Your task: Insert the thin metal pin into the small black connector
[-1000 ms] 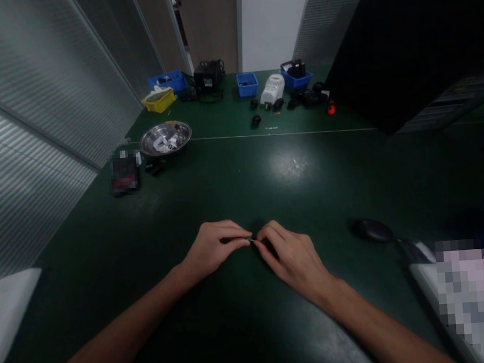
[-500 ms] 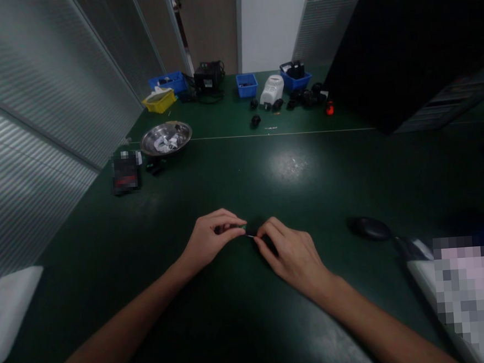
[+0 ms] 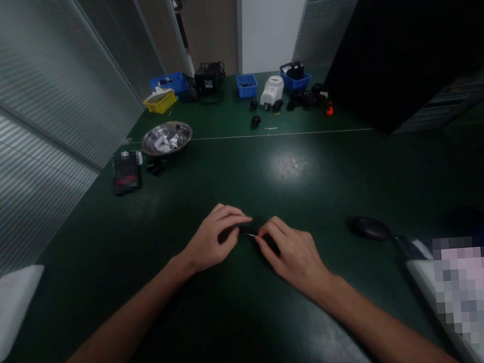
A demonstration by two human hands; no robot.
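Slim pale strip (image 3: 250, 234) near the centre of the green tabletop (image 3: 225, 177), in the narrow space between two bare hands, slanting slightly nearer toward the right. Right end pinched between thumb and forefinger of the right hand (image 3: 294, 249), other fingers curled in toward the palm. Left end close to the thumb of the left hand (image 3: 213, 241), contact too dark to judge. Left thumb and fingers parted in a loose arch, forefinger stretched out toward the right hand, beyond the strip; cannot tell whether gripping anything small in the shadow there. Cannot tell, either, whether resting on the tabletop or raised just above it, in the case of the strip. Well to the right, a black rounded, mouse-like object (image 3: 371, 228). At the near left edge, a white slab (image 3: 13, 313), partly in view. Farther off on the left, a steel bowl (image 3: 150, 137) with crumpled white pieces (image 3: 167, 144) inside, near a dark pixelated item (image 3: 126, 173). Along the far side, left to right: a yellow tray (image 3: 162, 104), a black boxy device (image 3: 208, 81), a small blue tray (image 3: 247, 93), a white vented housing (image 3: 272, 91). Farther right, a small red object (image 3: 330, 109).
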